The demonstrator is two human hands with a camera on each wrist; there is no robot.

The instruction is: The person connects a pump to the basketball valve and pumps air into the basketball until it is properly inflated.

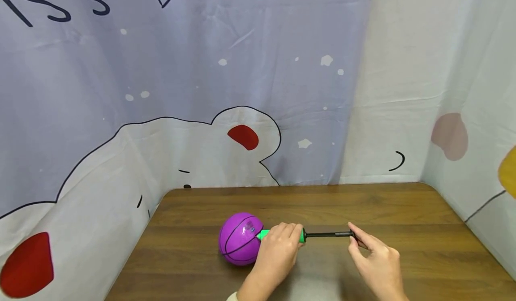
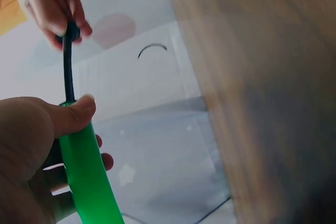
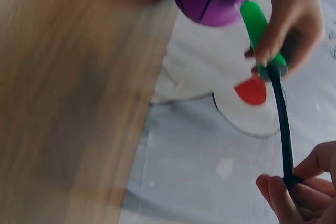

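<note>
A purple ball [image 1: 240, 239] with black lines sits on the wooden table. The green barrel of a hand pump [image 2: 86, 166] points at it, its tip meeting the ball's right side in the head view. My left hand [image 1: 279, 252] is wrapped around that barrel, thumb along the top. From the barrel's other end a black rod [image 3: 282, 124] is drawn well out to the right. My right hand [image 1: 378, 260] pinches the black handle at the rod's end between thumb and fingers, and its grip shows also in the right wrist view.
The wooden table [image 1: 193, 211] has rounded back corners. Behind it and along both sides hangs a printed cloth [image 1: 282, 90] with white bear shapes, red patches and pale stars, close to the table's edges.
</note>
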